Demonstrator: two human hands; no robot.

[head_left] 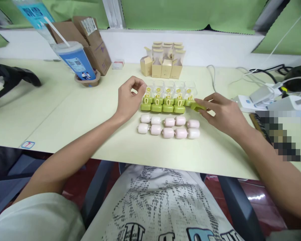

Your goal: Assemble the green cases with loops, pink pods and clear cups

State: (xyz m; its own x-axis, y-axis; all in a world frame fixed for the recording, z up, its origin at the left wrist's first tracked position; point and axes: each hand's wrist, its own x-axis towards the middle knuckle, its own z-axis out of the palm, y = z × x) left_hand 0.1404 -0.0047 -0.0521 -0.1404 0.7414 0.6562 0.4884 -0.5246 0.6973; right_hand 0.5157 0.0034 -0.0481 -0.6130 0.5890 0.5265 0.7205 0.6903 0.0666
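Head camera: worn on the head, facing forward and down.
Near field: white, black-printed cloth shirt [165, 194].
Mid-field: pale cream tabletop [117, 144], viewed obliquely from above.
Far field: green scallop-edged blinds [190, 15].

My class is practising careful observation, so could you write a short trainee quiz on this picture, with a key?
1. Multiple choice: which thing does the right hand hold?
A) a yellow box
B) a green piece
C) a drinking straw

2. True or false: the pale cylinders lie farther from the front edge of the table than the looped green pieces.

3. Count: how many pale cylinders are in the row closest to that front edge?

Key:
1. B, a green piece.
2. False; the pale cylinders lie closer to the front edge.
3. Five.
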